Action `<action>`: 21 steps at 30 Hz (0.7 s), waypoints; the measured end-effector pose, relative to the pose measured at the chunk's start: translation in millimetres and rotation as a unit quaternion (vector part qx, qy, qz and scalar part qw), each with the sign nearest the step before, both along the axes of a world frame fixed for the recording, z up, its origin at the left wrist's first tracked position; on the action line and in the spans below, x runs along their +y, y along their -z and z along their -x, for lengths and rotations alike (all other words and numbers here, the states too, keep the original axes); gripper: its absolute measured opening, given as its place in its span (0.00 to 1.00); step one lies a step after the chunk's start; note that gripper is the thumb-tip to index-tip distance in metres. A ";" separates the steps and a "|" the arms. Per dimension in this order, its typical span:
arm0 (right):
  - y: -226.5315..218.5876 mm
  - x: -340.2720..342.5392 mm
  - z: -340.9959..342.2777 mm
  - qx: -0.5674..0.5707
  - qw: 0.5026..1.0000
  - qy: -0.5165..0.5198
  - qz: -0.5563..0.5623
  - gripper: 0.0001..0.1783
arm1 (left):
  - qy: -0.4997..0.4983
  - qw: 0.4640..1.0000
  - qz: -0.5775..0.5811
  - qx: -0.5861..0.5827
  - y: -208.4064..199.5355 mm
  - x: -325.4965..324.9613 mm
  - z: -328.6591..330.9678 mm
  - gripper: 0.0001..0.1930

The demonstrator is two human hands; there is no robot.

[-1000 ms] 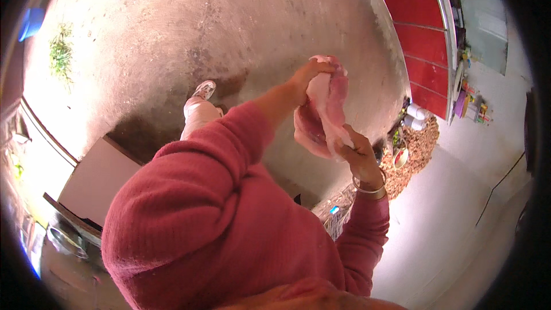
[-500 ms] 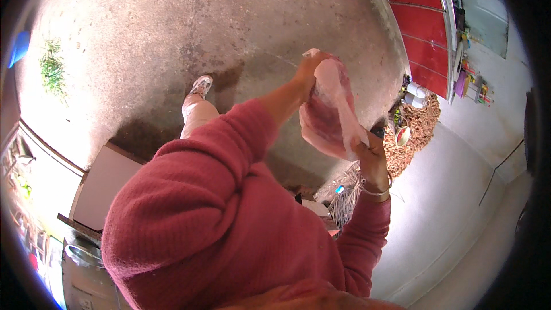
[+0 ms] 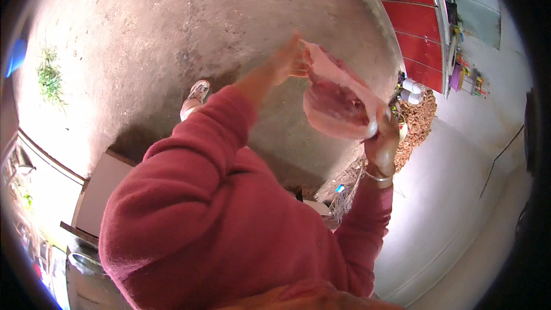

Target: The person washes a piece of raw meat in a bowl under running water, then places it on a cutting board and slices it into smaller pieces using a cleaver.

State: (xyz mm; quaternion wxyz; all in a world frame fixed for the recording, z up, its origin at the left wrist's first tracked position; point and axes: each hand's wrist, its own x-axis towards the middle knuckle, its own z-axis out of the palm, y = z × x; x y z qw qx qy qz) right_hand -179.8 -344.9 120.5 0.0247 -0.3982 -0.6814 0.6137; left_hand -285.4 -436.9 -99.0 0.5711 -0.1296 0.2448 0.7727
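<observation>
A slab of raw meat, pink-red with a pale fatty layer, hangs in front of me above the floor. Its lower right end is in my right hand, whose fingers are closed on the edge; a bracelet circles that wrist. At the upper left end of the slab is my left hand, blurred by motion. Its fingers look spread beside the meat's edge, and whether they touch it is unclear. Both of my arms are in pink sleeves.
Red cabinet fronts stand at the upper right. Wood chips are heaped against the white wall, with white containers by them. A green plant grows at far left, and a pale box-like piece stands at lower left.
My left hand has moved left and its fingers have come apart from their grip on the meat. The slab has tilted, and my right hand with its end has shifted slightly right and up.
</observation>
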 end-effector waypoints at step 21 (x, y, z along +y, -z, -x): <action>31.0 -44.2 20.4 0.015 0.992 -0.121 -0.027 0.14 | -0.174 0.956 -0.214 -0.103 -33.1 -12.1 -35.7 0.20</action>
